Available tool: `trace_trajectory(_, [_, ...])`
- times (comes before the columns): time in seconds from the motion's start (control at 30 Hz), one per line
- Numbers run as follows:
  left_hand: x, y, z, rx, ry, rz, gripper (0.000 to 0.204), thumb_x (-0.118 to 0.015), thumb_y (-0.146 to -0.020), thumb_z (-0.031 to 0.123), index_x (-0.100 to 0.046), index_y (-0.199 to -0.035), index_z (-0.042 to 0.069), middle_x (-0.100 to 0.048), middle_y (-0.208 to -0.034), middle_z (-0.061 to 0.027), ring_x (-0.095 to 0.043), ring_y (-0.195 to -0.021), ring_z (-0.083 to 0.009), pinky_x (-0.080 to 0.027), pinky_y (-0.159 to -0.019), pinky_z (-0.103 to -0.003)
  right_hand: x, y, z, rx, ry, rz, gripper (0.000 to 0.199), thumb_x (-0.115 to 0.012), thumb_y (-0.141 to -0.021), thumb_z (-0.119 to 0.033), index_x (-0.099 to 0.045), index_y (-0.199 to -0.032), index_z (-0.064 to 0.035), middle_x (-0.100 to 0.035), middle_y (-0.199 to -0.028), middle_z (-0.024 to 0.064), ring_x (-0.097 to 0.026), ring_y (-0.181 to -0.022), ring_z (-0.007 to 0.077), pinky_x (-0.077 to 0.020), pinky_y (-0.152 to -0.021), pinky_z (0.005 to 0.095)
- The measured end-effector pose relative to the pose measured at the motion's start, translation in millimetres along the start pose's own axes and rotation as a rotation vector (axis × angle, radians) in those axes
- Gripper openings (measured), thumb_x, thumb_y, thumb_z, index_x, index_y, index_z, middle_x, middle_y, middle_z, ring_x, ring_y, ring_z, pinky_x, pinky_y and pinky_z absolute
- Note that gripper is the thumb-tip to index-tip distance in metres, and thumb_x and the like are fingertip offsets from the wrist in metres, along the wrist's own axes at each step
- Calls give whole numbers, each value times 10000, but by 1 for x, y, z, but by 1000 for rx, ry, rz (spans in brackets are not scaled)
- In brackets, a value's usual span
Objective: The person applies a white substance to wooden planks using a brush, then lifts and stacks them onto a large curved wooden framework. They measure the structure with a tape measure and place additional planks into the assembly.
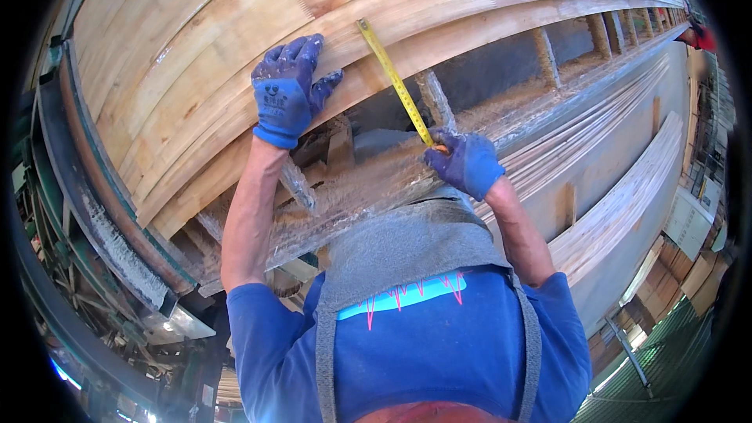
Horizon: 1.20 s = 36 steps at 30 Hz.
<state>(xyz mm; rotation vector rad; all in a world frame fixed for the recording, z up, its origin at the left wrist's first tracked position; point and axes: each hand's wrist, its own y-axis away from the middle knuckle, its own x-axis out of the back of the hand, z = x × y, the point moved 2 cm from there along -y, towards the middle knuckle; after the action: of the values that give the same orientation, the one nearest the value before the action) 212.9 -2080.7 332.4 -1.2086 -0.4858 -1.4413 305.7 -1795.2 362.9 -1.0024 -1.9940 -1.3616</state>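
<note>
My left hand point(290, 94), in a blue work glove, lies on the long wooden boards point(211, 55) with its fingers stretched out and the thumb apart. In my right hand point(468, 163), gloved the same way, is a tape measure, its case mostly hidden by the fingers and a bit of orange showing. The yellow blade point(397, 82) of the tape runs from that hand up and to the left, across the gap, and its end rests over the boards to the right of my left hand.
Below the boards runs a ledge point(501, 121) strewn with sawdust, with upright wooden slats point(546, 59) along it. A dark metal frame point(86, 180) stands at the left. Stacked thin wood strips point(627, 196) lie at the right. Someone's red sleeve point(699, 37) shows at the far right.
</note>
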Motion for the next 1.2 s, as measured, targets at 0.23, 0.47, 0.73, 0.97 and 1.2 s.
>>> trace_trajectory(0.23, [0, -4, -1, -36, 11, -3, 490, -774, -751, 311, -642, -1152, 62, -671, -1092, -148, -624, -962, -343, -497, -840, -440, 1, 0, -1, 48, -148, 46, 388, -687, -815, -332, -694, -1104, -72, -694, -875, 202, -690, -790, 365, -551, -707, 430])
trace_trajectory(0.47, [-4, -4, -4, -34, 13, -12, 570, -776, -744, 312, -615, -1240, 81, -673, -1074, -134, -621, -945, -336, -491, -822, -440, 5, -1, -2, 47, -241, 34, 332, -627, -829, -326, -691, -1052, -89, -689, -891, 189, -671, -819, 386, -538, -746, 458])
trace_trajectory(0.73, [8, -31, 14, -116, -211, -319, 746, -732, -761, 247, -445, -1447, 197, -601, -1143, -124, -605, -929, -303, -472, -767, -444, 18, -2, -7, 51, -368, -29, 272, -658, -827, -265, -698, -998, -56, -679, -874, 193, -672, -786, 381, -541, -687, 430])
trace_trajectory(0.97, [-1, -51, 21, -195, -349, -525, 776, -693, -762, 212, -400, -1480, 217, -566, -1097, -120, -607, -920, -255, -438, -708, -421, 12, -2, -2, 81, -362, -4, 292, -672, -828, -278, -702, -1026, -66, -683, -837, 198, -684, -768, 364, -541, -685, 431])
trace_trajectory(1.2, [-1, -53, 15, -218, -248, -465, 777, -683, -756, 206, -400, -1480, 223, -558, -1053, -125, -610, -876, -261, -457, -704, -413, 6, -3, 2, 21, -379, -62, 336, -666, -828, -306, -701, -1070, -75, -690, -860, 203, -685, -789, 366, -543, -706, 435])
